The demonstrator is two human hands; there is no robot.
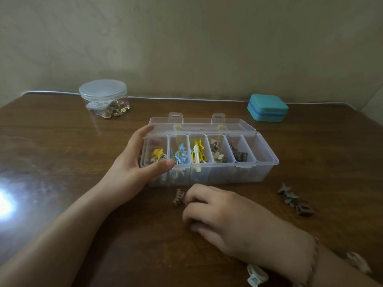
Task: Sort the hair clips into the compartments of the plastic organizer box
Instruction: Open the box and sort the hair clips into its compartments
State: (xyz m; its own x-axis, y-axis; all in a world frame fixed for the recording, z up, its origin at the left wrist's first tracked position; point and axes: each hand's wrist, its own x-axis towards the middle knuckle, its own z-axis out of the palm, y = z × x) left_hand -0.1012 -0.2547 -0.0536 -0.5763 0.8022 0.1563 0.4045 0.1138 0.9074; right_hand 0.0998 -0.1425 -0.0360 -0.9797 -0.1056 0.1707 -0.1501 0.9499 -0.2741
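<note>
Dark wooden table under a beige wall. Nearest, the right hand curls its fingers, pinching a brown claw clip. Beyond, the left hand grips the open organizer box at its left end.

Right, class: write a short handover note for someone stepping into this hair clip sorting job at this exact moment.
Left hand grips the organizer box's left end. Right hand is curled at a small brown claw clip on the table in front of the box.
Done: five compartments hold clips; the rightmost looks empty.
Left: that clip, the dark clips to the right, a pale blue clip and a cream clip near the right wrist.
</note>
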